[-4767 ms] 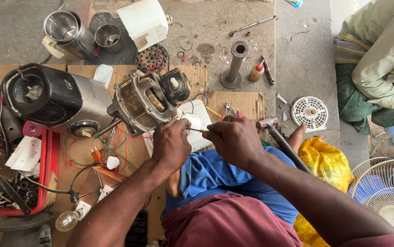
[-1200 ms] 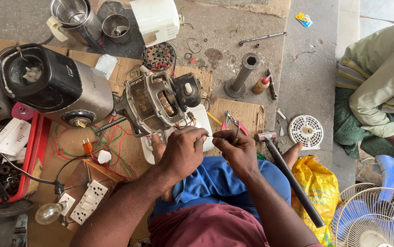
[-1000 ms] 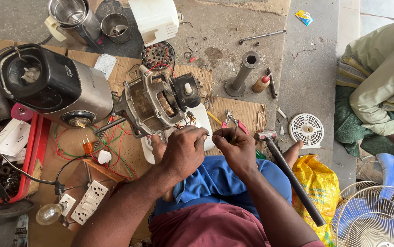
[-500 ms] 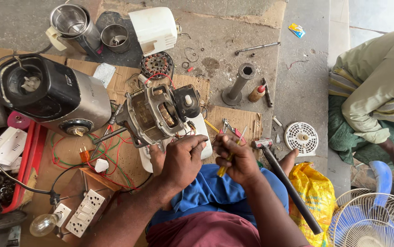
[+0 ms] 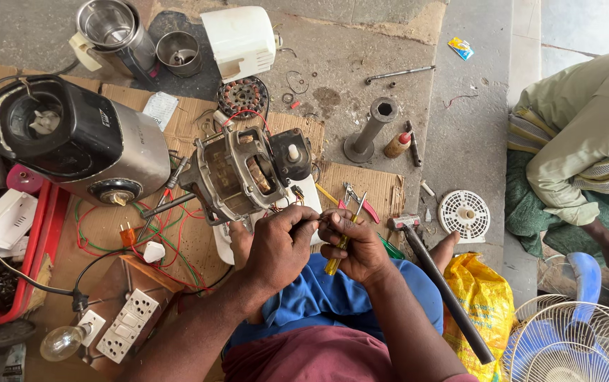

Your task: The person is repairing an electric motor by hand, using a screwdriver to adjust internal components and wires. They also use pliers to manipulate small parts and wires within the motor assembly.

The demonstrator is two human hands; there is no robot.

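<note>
My right hand (image 5: 361,244) has its grip closed around a screwdriver (image 5: 343,240) with a yellow handle. Its long axis runs slightly tilted from upright in the head view: the handle end points down toward my lap, and the metal shaft sticks up past my fingers toward the cardboard, tip up and a little to the right. My left hand (image 5: 279,244) sits just beside it, fingers pinched narrow on something thin between the two hands; I cannot tell exactly what, it is too small. The fingertips of both hands nearly meet.

Just above my left hand lies the bare electric motor (image 5: 237,177) on its white base, its shaft end with a black cap turned to the right, red and green wires (image 5: 177,233) trailing from it to the left. Pliers with red handles (image 5: 357,201) lie on the cardboard just past the screwdriver's tip. A hammer (image 5: 439,276) lies to my right, head near the cardboard, black handle slanting down across my knee, beside a yellow bag (image 5: 478,297).

Farther left stands a black and silver mixer base (image 5: 78,141), with a switchboard and bulb (image 5: 60,341) below it. Another person in a pale green shirt (image 5: 587,134) sits at the right, by a fan guard (image 5: 580,339).
</note>
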